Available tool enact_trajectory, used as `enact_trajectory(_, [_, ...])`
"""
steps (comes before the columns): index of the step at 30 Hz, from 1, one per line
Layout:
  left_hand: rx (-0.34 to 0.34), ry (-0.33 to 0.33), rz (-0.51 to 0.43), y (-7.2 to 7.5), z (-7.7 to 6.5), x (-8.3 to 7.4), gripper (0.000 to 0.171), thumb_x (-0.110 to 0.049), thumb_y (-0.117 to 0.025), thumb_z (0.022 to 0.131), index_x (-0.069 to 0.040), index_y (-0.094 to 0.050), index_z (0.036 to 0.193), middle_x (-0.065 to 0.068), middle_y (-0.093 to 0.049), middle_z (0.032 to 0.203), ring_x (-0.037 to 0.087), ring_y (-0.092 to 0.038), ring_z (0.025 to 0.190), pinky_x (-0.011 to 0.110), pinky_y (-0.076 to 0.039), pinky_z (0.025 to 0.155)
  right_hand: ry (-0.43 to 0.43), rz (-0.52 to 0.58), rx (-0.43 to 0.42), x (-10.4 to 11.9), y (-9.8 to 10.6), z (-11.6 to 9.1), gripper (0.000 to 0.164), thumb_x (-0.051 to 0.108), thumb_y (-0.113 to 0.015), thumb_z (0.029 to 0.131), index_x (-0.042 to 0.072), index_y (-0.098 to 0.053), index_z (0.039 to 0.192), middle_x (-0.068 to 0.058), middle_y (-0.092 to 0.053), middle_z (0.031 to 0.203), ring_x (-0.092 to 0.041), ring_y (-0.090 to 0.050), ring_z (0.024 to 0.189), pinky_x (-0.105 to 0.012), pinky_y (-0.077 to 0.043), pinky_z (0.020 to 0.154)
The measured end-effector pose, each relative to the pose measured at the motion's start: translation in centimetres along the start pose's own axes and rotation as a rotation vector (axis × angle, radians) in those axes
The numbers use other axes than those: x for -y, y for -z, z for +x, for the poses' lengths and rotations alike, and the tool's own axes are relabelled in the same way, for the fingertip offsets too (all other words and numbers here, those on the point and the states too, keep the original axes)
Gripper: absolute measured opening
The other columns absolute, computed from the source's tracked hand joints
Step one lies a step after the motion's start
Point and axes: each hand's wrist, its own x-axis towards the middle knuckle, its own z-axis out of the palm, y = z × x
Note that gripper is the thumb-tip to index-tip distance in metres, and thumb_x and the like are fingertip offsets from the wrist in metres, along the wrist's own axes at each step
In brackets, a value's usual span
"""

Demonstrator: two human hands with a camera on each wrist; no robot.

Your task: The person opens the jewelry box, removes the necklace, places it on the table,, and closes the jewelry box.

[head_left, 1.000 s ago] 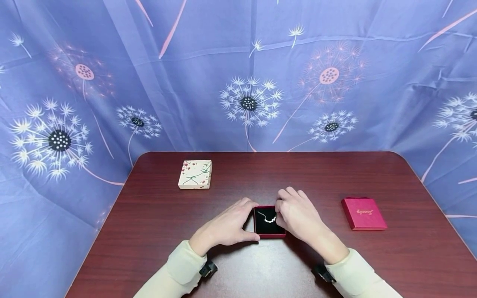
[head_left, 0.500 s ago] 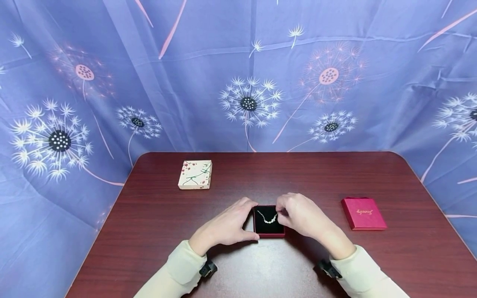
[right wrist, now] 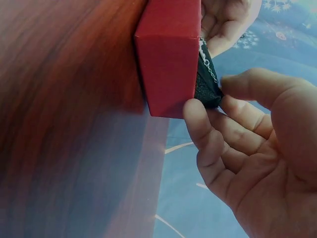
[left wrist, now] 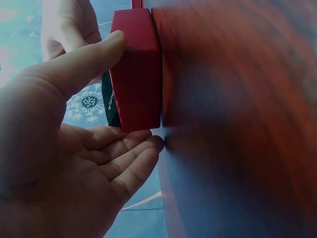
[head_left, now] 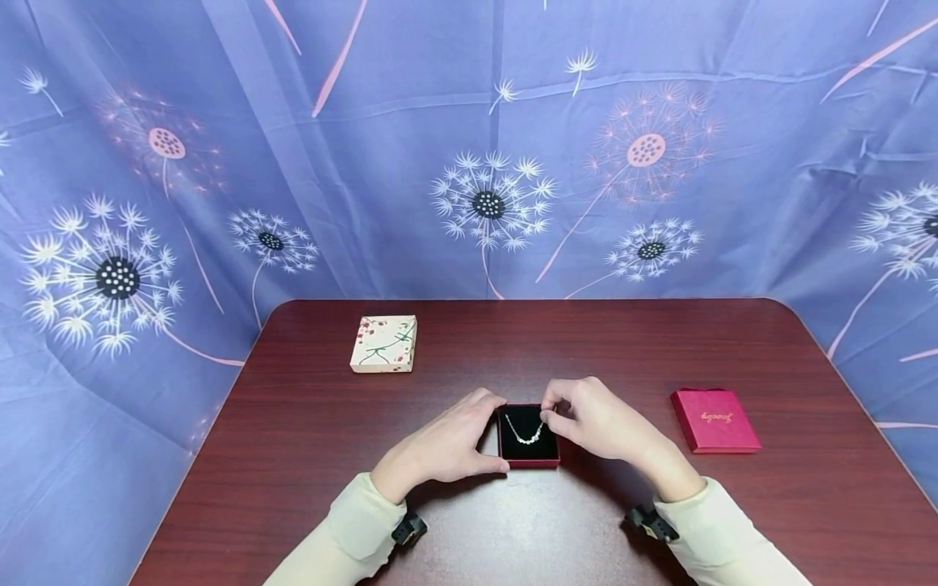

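A small red jewelry box (head_left: pixel 532 465) stands on the table without its lid, and a black pad (head_left: pixel 519 454) fills it. Across the pad a silver necklace (head_left: pixel 529 440) hangs in a curve. My left hand (head_left: pixel 447 443) holds the box from the left, thumb on the near wall and fingers at the far side. At the far right corner my right hand (head_left: pixel 597 419) pinches the necklace's chain end by the pad's corner; the fingertips partly hide it. The right wrist view shows the pad's corner (right wrist: pixel 208 91) standing above the box's rim.
The red lid (head_left: pixel 718 419) with gold lettering lies to the right. A cream box (head_left: pixel 384 343) with a floral print sits at the back left. Behind the dark wooden table (head_left: pixel 557 342) hangs a blue curtain (head_left: pixel 396 187) with dandelions.
My right hand has turned and shifted at the box's corner, its fingers now curled in. The necklace's curve hangs lower and more evenly. My left hand and the box have hardly moved.
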Motion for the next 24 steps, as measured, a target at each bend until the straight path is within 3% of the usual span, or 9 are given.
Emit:
enact_trajectory(4, [-0.002,-0.005,-0.001,-0.02,0.02,0.03,0.085,-0.037,-0.088,0.087,0.002,-0.048,0.151,0.008,-0.055,0.142,0.018,-0.052,0.134,0.034,-0.039,0.119,-0.022,0.050,0.003,-0.12,-0.01,0.06,0.015,0.002,-0.076,0.091,0.014,-0.068,0.095,0.012,-0.069,0.085,-0.004,-0.067,0.078,-0.031,-0.059,0.072])
enact_trajectory(10, [-0.006,-0.003,-0.008,-0.07,0.06,0.08,0.084,-0.037,-0.089,0.086,0.001,-0.049,0.150,0.007,-0.056,0.139,0.016,-0.054,0.130,0.033,-0.041,0.116,-0.043,0.098,0.007,-0.12,-0.02,0.19,0.020,0.000,-0.079,0.089,0.008,-0.069,0.105,0.010,-0.070,0.087,-0.006,-0.066,0.080,-0.030,-0.058,0.072])
enact_trajectory(24, [-0.012,-0.006,-0.016,-0.03,0.01,0.16,0.085,-0.037,-0.089,0.085,0.001,-0.049,0.150,0.007,-0.056,0.138,0.016,-0.054,0.128,0.034,-0.042,0.116,-0.045,0.117,0.020,-0.16,0.14,0.04,0.020,0.003,-0.078,0.091,0.013,-0.076,0.108,0.005,-0.074,0.098,-0.007,-0.065,0.087,-0.035,-0.057,0.077])
